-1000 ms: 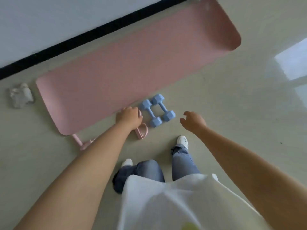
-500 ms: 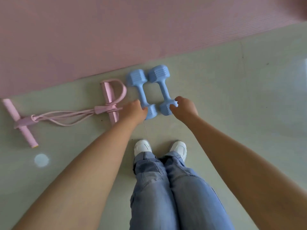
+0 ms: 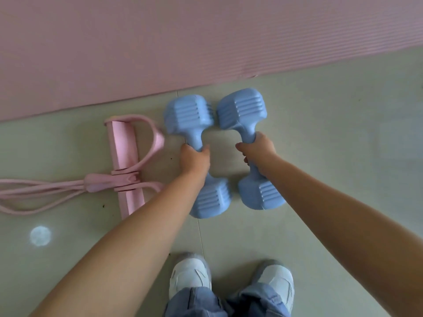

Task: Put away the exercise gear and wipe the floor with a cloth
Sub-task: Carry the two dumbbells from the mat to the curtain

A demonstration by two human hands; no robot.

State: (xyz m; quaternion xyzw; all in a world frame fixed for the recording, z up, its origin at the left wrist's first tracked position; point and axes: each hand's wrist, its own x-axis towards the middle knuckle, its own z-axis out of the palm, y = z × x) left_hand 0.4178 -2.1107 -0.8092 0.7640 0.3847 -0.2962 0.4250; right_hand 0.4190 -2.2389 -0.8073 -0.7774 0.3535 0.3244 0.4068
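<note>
- The left hand (image 3: 194,160) is gripping the handle of the left pale-blue plastic dumbbell with ribbed hexagonal heads (image 3: 188,115), fingers and thumb wrapping round the bar.
- The right hand (image 3: 259,154) is clasping the handle of the right pale-blue plastic dumbbell of the same ribbed shape (image 3: 242,108) in the same way.
- The two dumbbells are lying side by side on the pale greenish-grey smooth floor (image 3: 332,145), their far heads almost touching; whether they are resting on the floor or just off it, I cannot tell.
- The far heads are sitting just beside the near edge of the pink ribbed foam exercise mat (image 3: 160,42), which is spreading across the top of the view.
- To the left of the dumbbells, a pink pedal resistance band with foam bars and rubber cords (image 3: 123,161) is lying on the floor, its cords running off the left edge.
- The person's white trainers (image 3: 190,277) are standing near the bottom, below the dumbbells, under blue jeans (image 3: 199,303).
</note>
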